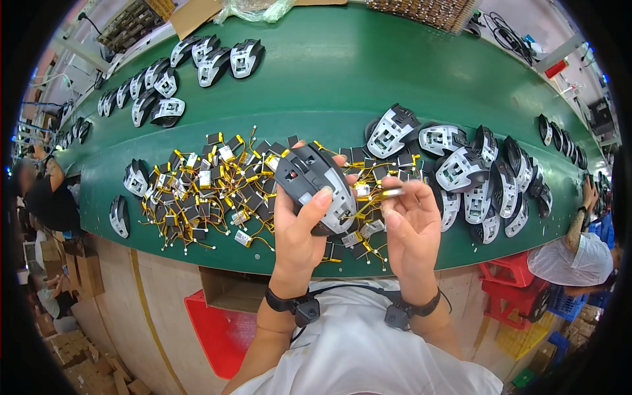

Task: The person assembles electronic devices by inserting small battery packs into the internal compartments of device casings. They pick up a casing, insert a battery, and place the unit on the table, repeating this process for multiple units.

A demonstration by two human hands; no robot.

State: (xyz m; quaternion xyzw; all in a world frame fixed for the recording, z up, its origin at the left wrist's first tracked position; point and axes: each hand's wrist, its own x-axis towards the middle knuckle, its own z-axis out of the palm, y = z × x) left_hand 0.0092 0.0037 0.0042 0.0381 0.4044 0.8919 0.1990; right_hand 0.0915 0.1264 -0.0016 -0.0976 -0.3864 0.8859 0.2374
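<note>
My left hand (294, 230) is wrapped round a partly built computer mouse (331, 185), black and grey with openings in its shell, held above the bench's near edge. Between the thumb and fingers of my right hand (417, 227), just right of the mouse, is a small flat battery (392, 193) seen nearly edge-on. Thin wires appear to run from it toward the mouse; whether they are plugged in I cannot tell. Beneath and to the left of my hands spreads a pile of loose batteries (253, 199) with yellow tape, coloured wires and small white plugs.
Several mouse shells (463, 168) crowd the green bench (316, 79) on the right. More mouse shells (214, 66) stand at the far left. Below the near edge are a red bin (209, 332) and red crates (510, 289). A co-worker (571, 257) is at the right end.
</note>
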